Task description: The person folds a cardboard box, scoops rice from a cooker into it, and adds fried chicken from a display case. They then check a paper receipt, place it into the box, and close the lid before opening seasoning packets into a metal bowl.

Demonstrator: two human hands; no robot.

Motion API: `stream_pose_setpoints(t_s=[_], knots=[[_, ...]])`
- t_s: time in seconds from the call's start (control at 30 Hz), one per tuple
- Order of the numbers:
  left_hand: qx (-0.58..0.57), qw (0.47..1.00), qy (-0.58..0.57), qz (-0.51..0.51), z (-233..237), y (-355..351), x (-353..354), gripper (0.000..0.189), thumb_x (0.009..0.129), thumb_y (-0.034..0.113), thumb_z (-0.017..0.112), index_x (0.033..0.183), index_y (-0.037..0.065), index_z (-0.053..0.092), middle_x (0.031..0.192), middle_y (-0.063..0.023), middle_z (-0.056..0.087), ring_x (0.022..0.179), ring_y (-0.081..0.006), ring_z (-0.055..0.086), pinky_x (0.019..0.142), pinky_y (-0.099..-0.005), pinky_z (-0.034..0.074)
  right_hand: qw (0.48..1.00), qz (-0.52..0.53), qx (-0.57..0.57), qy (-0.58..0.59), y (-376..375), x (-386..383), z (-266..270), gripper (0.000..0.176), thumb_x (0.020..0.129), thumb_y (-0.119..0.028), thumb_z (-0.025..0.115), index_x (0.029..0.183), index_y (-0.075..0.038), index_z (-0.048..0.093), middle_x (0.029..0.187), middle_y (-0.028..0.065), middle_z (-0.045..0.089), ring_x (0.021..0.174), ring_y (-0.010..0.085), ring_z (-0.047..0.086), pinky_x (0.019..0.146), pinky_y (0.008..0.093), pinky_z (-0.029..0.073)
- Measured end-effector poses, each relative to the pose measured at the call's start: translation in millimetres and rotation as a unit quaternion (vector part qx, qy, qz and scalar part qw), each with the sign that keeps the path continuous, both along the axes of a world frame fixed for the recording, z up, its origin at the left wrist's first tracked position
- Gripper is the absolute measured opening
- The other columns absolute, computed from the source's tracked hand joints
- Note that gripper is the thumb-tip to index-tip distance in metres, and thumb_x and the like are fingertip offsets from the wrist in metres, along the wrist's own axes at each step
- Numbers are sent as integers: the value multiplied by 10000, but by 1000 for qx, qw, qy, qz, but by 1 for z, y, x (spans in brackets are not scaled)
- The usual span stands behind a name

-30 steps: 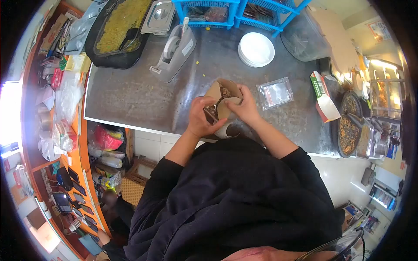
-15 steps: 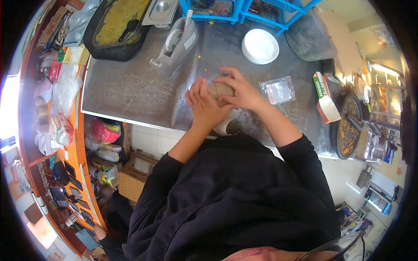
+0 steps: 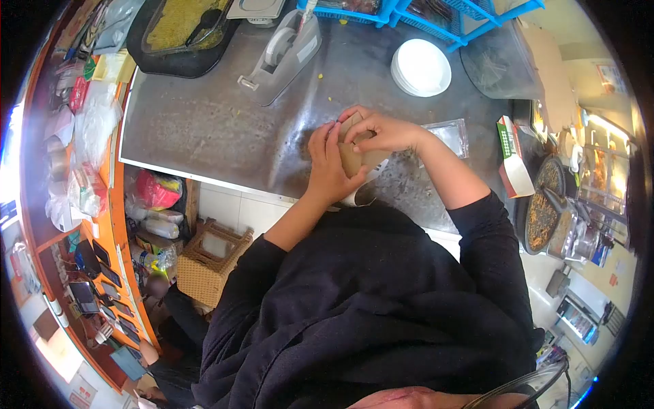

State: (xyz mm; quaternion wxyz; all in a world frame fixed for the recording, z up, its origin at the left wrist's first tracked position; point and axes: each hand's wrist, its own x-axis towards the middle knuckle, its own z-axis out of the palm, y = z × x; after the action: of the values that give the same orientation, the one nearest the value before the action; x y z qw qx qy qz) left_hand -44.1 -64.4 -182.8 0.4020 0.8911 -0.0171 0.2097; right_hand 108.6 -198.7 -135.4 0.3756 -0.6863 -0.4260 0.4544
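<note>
A small piece of folded brown cardboard (image 3: 350, 161) is between my two hands, over the front part of the metal table. My left hand (image 3: 330, 165) grips its left side, fingers along the edge and thumb on the near side. From the right, my right hand (image 3: 387, 133) pinches its upper part with bent fingers. Partly hidden beneath my hands, a pale curved object (image 3: 364, 195) lies at the table's front edge. A flat clear plastic packet (image 3: 451, 138) lies just right of my right wrist.
On the metal table (image 3: 197, 123) stand a grey tape dispenser (image 3: 289, 61), stacked white lids or bowls (image 3: 421, 67) and a black tray of yellow food (image 3: 184, 31). Blue baskets (image 3: 436, 24) line the back. At right are a green-and-red carton (image 3: 514, 160) and a dark pan (image 3: 541, 211).
My right hand has turned from lying over the cardboard to pinching its upper part, and the cardboard now stands more upright. The whole view has shifted slightly.
</note>
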Motion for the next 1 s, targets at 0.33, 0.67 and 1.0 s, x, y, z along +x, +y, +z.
stream_pose_setpoints(t_s=[0.33, 0.67, 1.0], knots=[[3, 1000, 21, -22, 5, 3, 1, 892, 659, 278, 756, 1349, -40, 288, 1360, -246, 309, 1236, -429, 309, 1033, -535, 282, 998, 36, -30, 53, 4, 11, -3, 229, 779, -174, 702, 997, -105, 697, 1366, 89, 386, 1293, 252, 352, 1023, 366, 331], [-34, 999, 27, -17, 15, 6, 0, 716, 697, 218, 757, 1275, 8, 389, 1316, -209, 377, 1193, -402, 385, 1018, -496, 333, 997, 23, -52, -50, 6, 4, 12, 172, 772, -185, 708, 902, -83, 660, 1354, 108, 406, 1204, 262, 443, 925, 356, 411], [-298, 938, 171, -48, 10, 29, 17, 136, 814, 120, 692, 809, 13, 608, 1110, -116, 519, 1005, -215, 516, 866, -321, 427, 983, 108, -48, -144, 17, 8, 32, 226, 736, -197, 735, 912, -68, 678, 1306, 150, 476, 1110, 348, 533, 922, 413, 433]])
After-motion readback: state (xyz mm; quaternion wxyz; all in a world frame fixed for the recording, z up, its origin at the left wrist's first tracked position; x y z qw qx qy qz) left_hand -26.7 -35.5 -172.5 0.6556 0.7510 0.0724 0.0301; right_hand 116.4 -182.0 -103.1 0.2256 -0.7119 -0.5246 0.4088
